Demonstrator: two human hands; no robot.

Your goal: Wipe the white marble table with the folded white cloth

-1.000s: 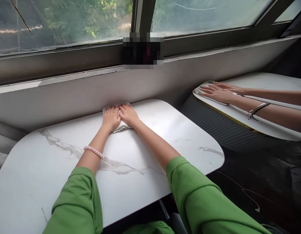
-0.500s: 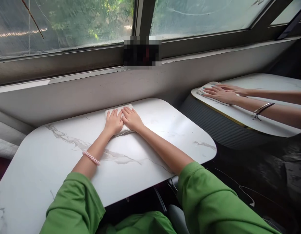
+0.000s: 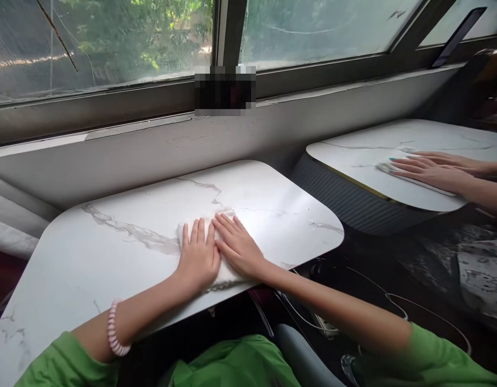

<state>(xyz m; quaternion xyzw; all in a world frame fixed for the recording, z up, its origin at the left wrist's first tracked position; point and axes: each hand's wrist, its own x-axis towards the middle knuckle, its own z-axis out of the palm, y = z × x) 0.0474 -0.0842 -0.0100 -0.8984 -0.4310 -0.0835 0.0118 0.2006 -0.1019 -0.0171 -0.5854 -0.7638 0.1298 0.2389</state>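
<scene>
Both of my hands lie flat and side by side on a folded white cloth (image 3: 226,277), pressing it against the white marble-patterned table (image 3: 111,269) close to its near edge. My left hand (image 3: 199,255) has its fingers stretched forward, with a pink coiled band on the wrist. Touching it at the thumbs, my right hand (image 3: 240,244) rests with fingers extended over the cloth's right part. Neither hand is wrapped round the cloth. Much of the cloth is hidden under the palms.
At right, another person's hands (image 3: 437,172) press a cloth on a second marble-patterned table (image 3: 353,148). A low wall (image 3: 131,166) with windows runs behind both tables. White cables (image 3: 397,301) hang or lie below on the right. A dark grey seat edge (image 3: 304,355) shows at the bottom.
My hands and the cloth have slid from the far side of the table toward me, near the front edge. The other person's hands have moved right with their cloth.
</scene>
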